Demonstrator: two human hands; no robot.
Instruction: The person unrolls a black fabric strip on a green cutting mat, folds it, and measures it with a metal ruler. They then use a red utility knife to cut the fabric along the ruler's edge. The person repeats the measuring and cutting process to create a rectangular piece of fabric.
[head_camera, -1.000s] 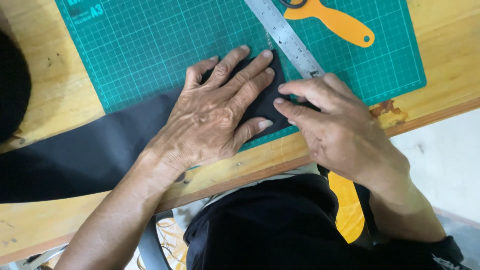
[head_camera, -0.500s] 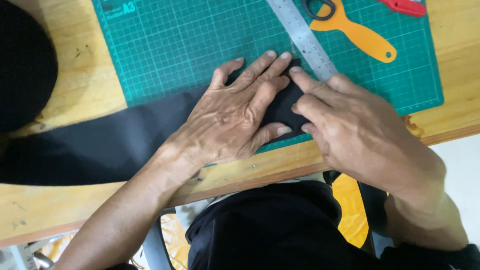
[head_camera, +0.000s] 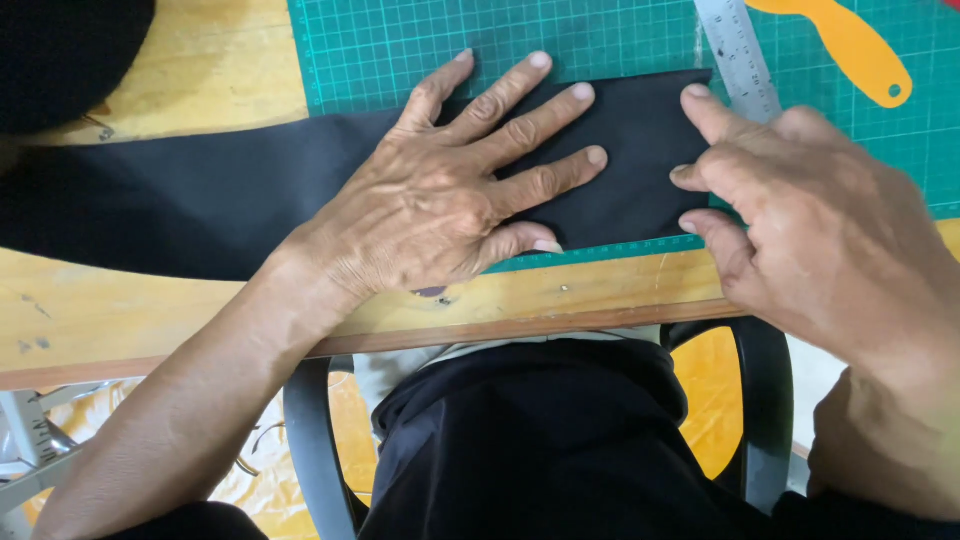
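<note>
— What lies on the green cutting mat (head_camera: 400, 45)?

— A steel ruler (head_camera: 738, 58) runs slantwise over its far right part. Just right of the ruler, also on the mat, is an orange plastic handle (head_camera: 850, 42) with a small hole near its end.

— And off the mat?

— The mat rests on a wooden bench (head_camera: 200, 60). Left of the mat, at the far corner, sits a dark rounded shape (head_camera: 60, 50). Nearer than the mat, below the bench edge, a black chair frame (head_camera: 765, 400) shows.

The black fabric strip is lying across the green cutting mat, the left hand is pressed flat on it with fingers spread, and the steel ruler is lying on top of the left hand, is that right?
Not quite. In the head view the steel ruler lies on the green cutting mat beside the right hand, not on the left hand. The rest holds: the black fabric strip crosses the mat, left hand flat, fingers spread.
</note>
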